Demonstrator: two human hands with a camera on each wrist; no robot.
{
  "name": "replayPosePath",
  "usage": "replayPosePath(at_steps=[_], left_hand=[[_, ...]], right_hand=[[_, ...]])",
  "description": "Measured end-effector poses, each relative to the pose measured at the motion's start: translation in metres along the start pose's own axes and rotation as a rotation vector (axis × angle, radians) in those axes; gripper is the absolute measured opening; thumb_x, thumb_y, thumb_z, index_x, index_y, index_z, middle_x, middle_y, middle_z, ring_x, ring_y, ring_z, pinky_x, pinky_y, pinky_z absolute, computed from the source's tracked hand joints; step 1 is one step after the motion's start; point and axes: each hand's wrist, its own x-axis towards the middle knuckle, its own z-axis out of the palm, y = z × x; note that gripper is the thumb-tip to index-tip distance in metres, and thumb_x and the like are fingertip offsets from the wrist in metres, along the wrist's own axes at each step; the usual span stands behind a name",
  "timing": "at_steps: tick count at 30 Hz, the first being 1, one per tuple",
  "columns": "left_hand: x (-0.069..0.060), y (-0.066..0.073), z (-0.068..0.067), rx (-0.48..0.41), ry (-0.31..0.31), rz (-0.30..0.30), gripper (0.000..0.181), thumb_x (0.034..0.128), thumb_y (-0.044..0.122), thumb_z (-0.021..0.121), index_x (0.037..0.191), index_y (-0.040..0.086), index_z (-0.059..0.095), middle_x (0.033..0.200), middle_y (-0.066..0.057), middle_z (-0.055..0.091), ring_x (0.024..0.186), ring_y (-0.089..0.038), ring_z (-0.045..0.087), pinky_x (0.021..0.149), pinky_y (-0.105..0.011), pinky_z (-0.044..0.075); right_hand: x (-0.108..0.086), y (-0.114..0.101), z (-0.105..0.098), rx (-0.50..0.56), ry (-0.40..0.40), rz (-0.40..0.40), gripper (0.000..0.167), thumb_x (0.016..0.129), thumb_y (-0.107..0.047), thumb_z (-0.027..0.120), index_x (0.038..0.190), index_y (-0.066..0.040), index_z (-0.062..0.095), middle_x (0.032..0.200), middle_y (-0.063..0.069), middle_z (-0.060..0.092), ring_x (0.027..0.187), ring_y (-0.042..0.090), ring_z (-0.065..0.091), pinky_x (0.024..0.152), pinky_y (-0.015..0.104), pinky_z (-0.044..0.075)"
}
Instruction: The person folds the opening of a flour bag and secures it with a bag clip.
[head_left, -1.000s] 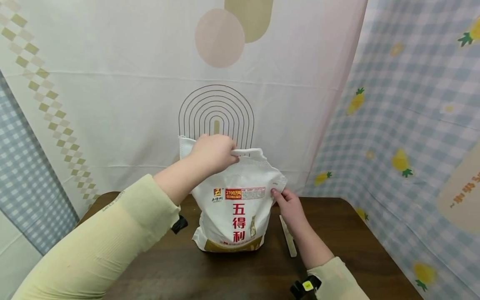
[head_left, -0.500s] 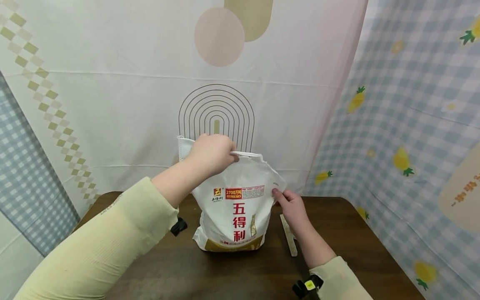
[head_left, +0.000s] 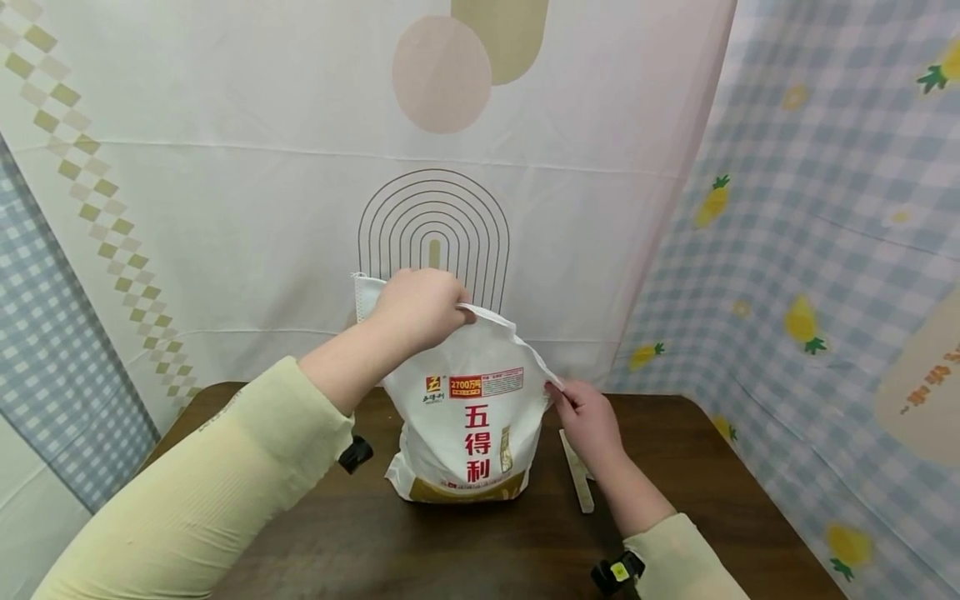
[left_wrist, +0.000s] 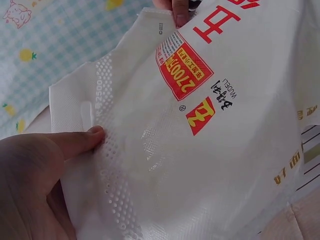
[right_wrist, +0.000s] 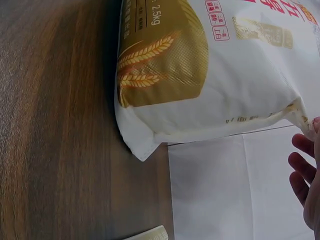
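A white flour bag [head_left: 480,358] with red characters and a wheat-ear print [right_wrist: 150,52] stands upright on the brown table [head_left: 337,542]. At its top edge my left hand [head_left: 423,304] grips the plastic. In the left wrist view, that thumb [left_wrist: 82,141] presses beside the slot-shaped handle hole [left_wrist: 87,115], and the other fingers are mostly hidden behind the bag. My right hand [head_left: 588,421] pinches the bag's upper right side between thumb and fingertips. Seen from the right wrist, its remaining fingers [right_wrist: 301,165] are loosely bent, off the bag.
A narrow pale strip [head_left: 577,472] lies on the table to the right of the bag, close to my right forearm. Behind the table hangs a white patterned cloth [head_left: 600,208]. A blue checked cloth [head_left: 750,317] with pineapples hangs on the right side.
The bag's top edge right of my left hand has dropped and slopes down to my right hand. The upper right corner no longer sticks out above the right fingers. My left hand hardly moved.
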Motion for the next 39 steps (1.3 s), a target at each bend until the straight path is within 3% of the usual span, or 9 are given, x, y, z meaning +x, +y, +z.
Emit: replayPosePath(at_steps=[6, 11, 15, 18, 23, 26, 28, 31, 39], left_hand=[[0.000, 0.000, 0.001, -0.019, 0.000, 0.024, 0.024, 0.0936, 0.037, 0.067, 0.074, 0.023, 0.068, 0.070, 0.010, 0.063, 0.067, -0.016, 0.053, 0.083, -0.040, 0.038], [0.001, 0.004, -0.001, -0.069, -0.003, 0.067, 0.031, 0.0898, 0.056, 0.065, 0.082, 0.026, 0.069, 0.072, 0.011, 0.064, 0.071, -0.014, 0.056, 0.081, -0.040, 0.041], [0.002, 0.009, -0.002, -0.137, -0.041, 0.025, 0.052, 0.0845, 0.075, 0.055, 0.107, 0.032, 0.075, 0.102, 0.012, 0.071, 0.091, -0.014, 0.064, 0.087, -0.041, 0.047], [0.004, 0.014, -0.002, -0.147, -0.064, -0.014, 0.060, 0.0853, 0.080, 0.045, 0.115, 0.036, 0.074, 0.116, 0.011, 0.070, 0.099, -0.015, 0.064, 0.085, -0.041, 0.049], [0.009, 0.023, -0.002, -0.144, -0.085, -0.054, 0.062, 0.0916, 0.077, 0.035, 0.092, 0.029, 0.076, 0.091, 0.008, 0.070, 0.077, -0.015, 0.060, 0.069, -0.038, 0.046], [0.011, 0.026, -0.001, -0.134, -0.084, -0.060, 0.063, 0.0939, 0.073, 0.037, 0.069, 0.021, 0.061, 0.067, 0.004, 0.056, 0.063, -0.016, 0.053, 0.059, -0.036, 0.043], [0.012, 0.028, 0.000, -0.123, -0.080, -0.058, 0.060, 0.0948, 0.070, 0.040, 0.064, 0.021, 0.056, 0.062, 0.005, 0.051, 0.060, -0.015, 0.051, 0.057, -0.036, 0.042], [0.014, 0.029, 0.001, -0.104, -0.080, -0.050, 0.055, 0.0952, 0.065, 0.046, 0.063, 0.021, 0.055, 0.062, 0.005, 0.052, 0.061, -0.015, 0.053, 0.057, -0.036, 0.042], [0.014, 0.029, 0.000, -0.033, -0.084, -0.040, 0.032, 0.0915, 0.054, 0.062, 0.080, 0.024, 0.069, 0.080, 0.007, 0.066, 0.074, -0.015, 0.059, 0.064, -0.039, 0.047]], right_hand=[[0.001, -0.001, 0.001, 0.102, -0.044, 0.079, 0.025, 0.097, -0.030, 0.064, 0.082, -0.011, 0.070, 0.078, 0.003, 0.059, 0.065, 0.018, 0.051, 0.059, 0.033, 0.044], [0.003, -0.006, -0.001, 0.272, -0.078, 0.191, 0.024, 0.098, -0.029, 0.064, 0.101, -0.006, 0.072, 0.091, 0.009, 0.065, 0.075, 0.019, 0.056, 0.064, 0.031, 0.048], [0.005, -0.012, -0.003, 0.391, -0.112, 0.264, 0.035, 0.100, -0.030, 0.060, 0.121, -0.004, 0.068, 0.114, 0.016, 0.067, 0.097, 0.025, 0.062, 0.082, 0.038, 0.051], [0.008, -0.014, -0.004, 0.474, -0.115, 0.281, 0.043, 0.104, -0.031, 0.052, 0.128, 0.002, 0.063, 0.123, 0.021, 0.063, 0.110, 0.030, 0.057, 0.097, 0.046, 0.045], [0.014, -0.013, -0.006, 0.575, -0.095, 0.296, 0.053, 0.107, -0.035, 0.038, 0.119, 0.011, 0.062, 0.110, 0.020, 0.065, 0.099, 0.022, 0.058, 0.094, 0.038, 0.044], [0.018, -0.013, -0.005, 0.666, -0.118, 0.322, 0.063, 0.108, -0.043, 0.030, 0.116, 0.012, 0.060, 0.102, 0.009, 0.065, 0.093, 0.014, 0.058, 0.087, 0.030, 0.045], [0.021, -0.013, -0.004, 0.739, -0.134, 0.335, 0.065, 0.108, -0.045, 0.028, 0.115, 0.011, 0.059, 0.097, 0.003, 0.065, 0.090, 0.012, 0.059, 0.085, 0.029, 0.046], [0.023, -0.013, -0.003, 0.818, -0.140, 0.372, 0.061, 0.108, -0.044, 0.030, 0.113, 0.009, 0.059, 0.093, -0.003, 0.065, 0.090, 0.010, 0.061, 0.085, 0.027, 0.046], [0.028, -0.016, -0.003, 0.852, -0.137, 0.412, 0.044, 0.107, -0.037, 0.039, 0.100, 0.001, 0.063, 0.091, -0.002, 0.063, 0.090, 0.011, 0.060, 0.088, 0.027, 0.045]])
